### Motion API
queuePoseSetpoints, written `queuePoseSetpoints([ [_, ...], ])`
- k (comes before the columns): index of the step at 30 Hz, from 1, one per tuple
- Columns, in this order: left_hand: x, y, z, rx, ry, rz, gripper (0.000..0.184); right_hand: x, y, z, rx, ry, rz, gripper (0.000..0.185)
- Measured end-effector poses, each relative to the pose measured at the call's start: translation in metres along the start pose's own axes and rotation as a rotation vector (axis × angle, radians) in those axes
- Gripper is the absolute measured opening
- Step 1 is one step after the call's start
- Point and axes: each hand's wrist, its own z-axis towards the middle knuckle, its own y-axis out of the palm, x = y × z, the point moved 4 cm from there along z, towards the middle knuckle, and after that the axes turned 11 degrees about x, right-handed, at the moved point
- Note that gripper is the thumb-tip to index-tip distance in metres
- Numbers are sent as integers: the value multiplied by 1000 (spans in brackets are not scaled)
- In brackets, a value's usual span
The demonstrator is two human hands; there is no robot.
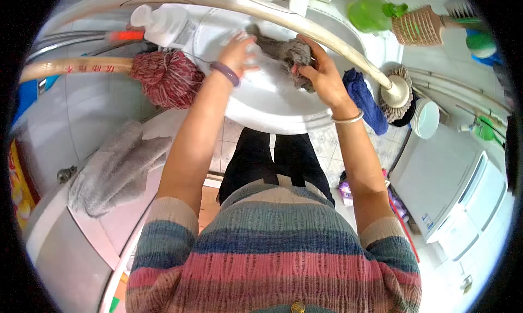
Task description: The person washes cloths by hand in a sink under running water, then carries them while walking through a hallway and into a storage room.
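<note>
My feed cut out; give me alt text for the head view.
The right hand holds a bunched grey cloth over a white sink; the left hand, blurred, is spread nearby. A reddish mop head is at left, a dark blue cloth at right.

white sink (267, 121), pump bottle (168, 29) and blue cloth (366, 102) at rim

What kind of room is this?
Probably a bathroom or washroom. You can see a white sink, with the right hand holding a grey cloth over it, plus a hairbrush and a mop nearby.
</note>
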Motion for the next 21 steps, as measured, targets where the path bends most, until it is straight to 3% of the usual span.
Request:
queuePoseSetpoints([
  [3, -39, 25, -12, 24, -346, 127, 59, -13, 24, -2, 22, 109, 285, 56],
  [5, -69, 23, -1, -100, -440, 12, 58, -39, 38, -6, 35, 161, 532, 54],
  [6, -81, 28, 7, -207, -504, -278, 55, -43, 37, -4, -1, 175, 629, 54],
  [9, -81, 21, 18, -268, -349, -408, 51, -45, 29, -2, 52, 111, 657, 56],
  [10, -64, 19, 5, -278, -335, -511, 37, -37, 20, 2, 123, 83, 512, 56],
  [14, -37, -8, 7, -164, 0, -374, 33, 11, -28, 12, 382, 105, 297, 40],
  [16, -29, -13, 11, -59, 61, -319, 33, 31, -44, 10, 536, 245, 282, 43],
  [19, -13, -17, 5, 83, 159, -78, 28, 58, -62, 17, 621, 189, 267, 42],
  [21, -3, -15, -7, 181, 119, -73, 25, 62, -67, 19, 718, 151, 326, 36],
])
